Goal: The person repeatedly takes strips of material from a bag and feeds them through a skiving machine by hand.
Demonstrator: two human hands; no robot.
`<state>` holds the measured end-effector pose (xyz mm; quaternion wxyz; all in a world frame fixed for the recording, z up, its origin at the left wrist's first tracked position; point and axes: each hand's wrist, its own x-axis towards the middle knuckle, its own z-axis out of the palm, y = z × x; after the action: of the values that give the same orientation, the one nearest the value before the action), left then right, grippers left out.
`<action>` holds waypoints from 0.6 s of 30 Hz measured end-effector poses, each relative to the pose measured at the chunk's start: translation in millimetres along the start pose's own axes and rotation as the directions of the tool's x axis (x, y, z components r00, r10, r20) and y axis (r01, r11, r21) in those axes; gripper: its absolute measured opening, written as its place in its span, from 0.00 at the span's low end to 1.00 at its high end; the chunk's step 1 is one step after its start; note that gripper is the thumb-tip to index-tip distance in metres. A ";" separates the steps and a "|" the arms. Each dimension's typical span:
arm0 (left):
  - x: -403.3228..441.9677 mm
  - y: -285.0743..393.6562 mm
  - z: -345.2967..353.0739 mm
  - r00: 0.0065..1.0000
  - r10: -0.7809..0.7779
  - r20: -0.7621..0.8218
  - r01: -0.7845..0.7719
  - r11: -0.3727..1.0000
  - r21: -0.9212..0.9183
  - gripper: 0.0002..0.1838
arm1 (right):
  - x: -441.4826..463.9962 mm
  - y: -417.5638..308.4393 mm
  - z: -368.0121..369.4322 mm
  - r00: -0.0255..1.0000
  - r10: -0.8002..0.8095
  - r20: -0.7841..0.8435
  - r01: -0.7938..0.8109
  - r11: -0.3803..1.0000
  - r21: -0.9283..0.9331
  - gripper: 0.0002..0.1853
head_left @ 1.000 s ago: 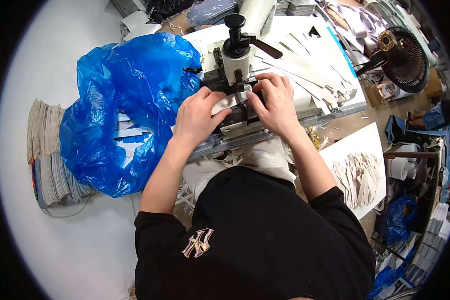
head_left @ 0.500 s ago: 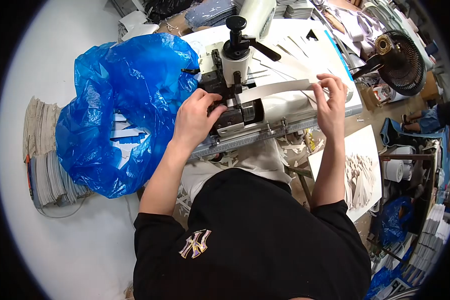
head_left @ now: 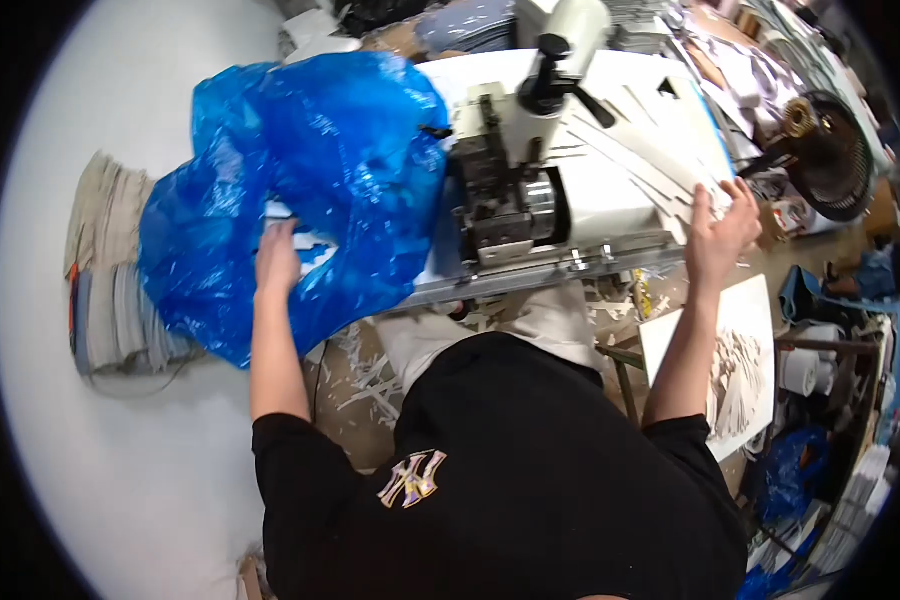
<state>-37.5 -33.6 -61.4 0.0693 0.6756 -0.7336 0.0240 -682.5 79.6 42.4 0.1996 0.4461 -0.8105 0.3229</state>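
Observation:
My left hand (head_left: 278, 258) is at the opening of a large crinkled blue plastic bag (head_left: 370, 130), its fingertips by the white strips (head_left: 317, 258) inside. Motion blur and the bag obscure those fingers, so I cannot tell whether they grip anything. Over the right end of the white worktable, my right hand (head_left: 722, 232) has thumb and fingers apart, with nothing visible between them. Long pale strips (head_left: 635, 165) lie on the table to its left. Between my hands stands a machine (head_left: 505, 205) with a dark head and a shiny round metal part; no strip shows in it.
A black fan (head_left: 820, 155) stands at the right. Below my right forearm, a white board (head_left: 755, 310) bears a heap of pale strips (head_left: 738, 385). Stacked sheets (head_left: 120, 310) stand left of the bag. Scraps litter the floor, and another person's legs show at far right.
My left hand has left the machine and moved left to the bag's opening. My right hand has shifted right and lower; the strip stretched between it and the machine is no longer seen there.

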 end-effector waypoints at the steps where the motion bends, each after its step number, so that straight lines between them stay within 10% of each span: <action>1: -5.0 -6.7 2.4 0.997 0.072 0.005 -0.072 0.997 0.032 0.21 | 0.8 -4.0 -4.9 0.999 -0.052 0.016 0.051 0.997 0.058 0.23; 12: -12.9 -4.2 -46.7 0.978 0.159 -0.137 -0.177 0.975 -0.132 0.16 | -21.0 -51.2 -3.2 0.945 -0.286 0.155 0.209 0.898 0.386 0.16; 18: -17.4 122.2 -113.9 1.000 -0.007 -0.011 -0.004 0.642 -0.766 0.11 | -34.3 -69.4 4.0 0.895 -0.365 0.256 0.200 0.843 0.500 0.12</action>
<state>-149.7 8.8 56.1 0.3530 0.5833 -0.6741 -0.2842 -605.6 69.8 42.6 -0.0095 0.6458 -0.6563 0.3900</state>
